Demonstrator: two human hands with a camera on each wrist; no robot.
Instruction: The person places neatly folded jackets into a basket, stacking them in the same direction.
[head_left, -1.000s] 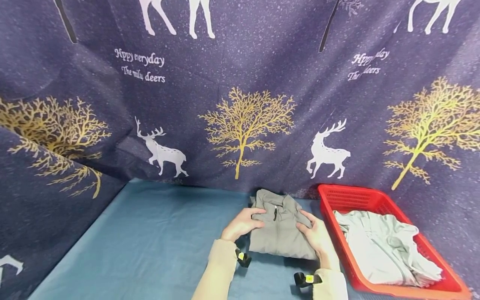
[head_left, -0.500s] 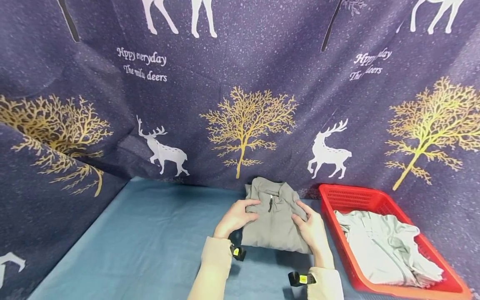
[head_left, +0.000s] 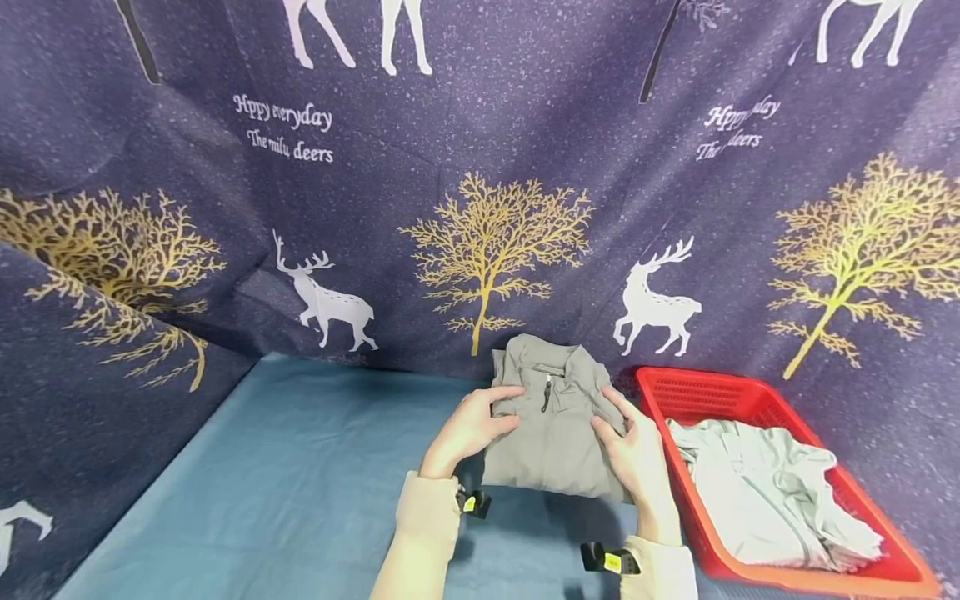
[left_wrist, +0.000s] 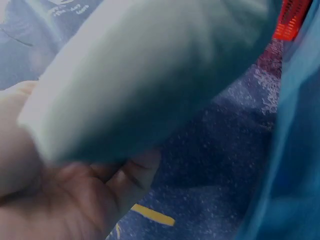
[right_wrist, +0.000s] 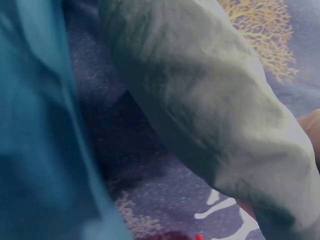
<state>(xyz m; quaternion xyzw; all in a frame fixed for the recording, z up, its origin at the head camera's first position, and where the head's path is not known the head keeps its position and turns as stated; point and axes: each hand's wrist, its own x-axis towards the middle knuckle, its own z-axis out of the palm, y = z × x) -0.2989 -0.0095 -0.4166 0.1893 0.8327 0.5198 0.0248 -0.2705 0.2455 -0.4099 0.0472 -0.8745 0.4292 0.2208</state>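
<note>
A neatly folded grey jacket [head_left: 551, 450] is held off the table in the head view, collar pointing away and a short black zip pull [head_left: 547, 396] at its neck. My left hand [head_left: 467, 427] grips its left side, my right hand [head_left: 636, 454] its right side, thumbs on top. Seen from the left wrist, the jacket's rounded folded edge [left_wrist: 145, 80] lies over the curled fingers of the left hand [left_wrist: 70, 200]. The right wrist view is mostly filled by the jacket [right_wrist: 205, 100]; only slivers of the right hand [right_wrist: 312, 131] show behind it.
Right of the jacket stands a red plastic basket [head_left: 686, 483] with a pale green garment [head_left: 772, 500] inside. A blue cloth [head_left: 322, 483] covers the table. Behind it hangs a dark curtain [head_left: 480, 125] printed with deer and trees.
Both hands have carried the folded jacket away from me, toward the curtain, first slightly left and then a little back right. Their hold on it looks the same. The basket stays put.
</note>
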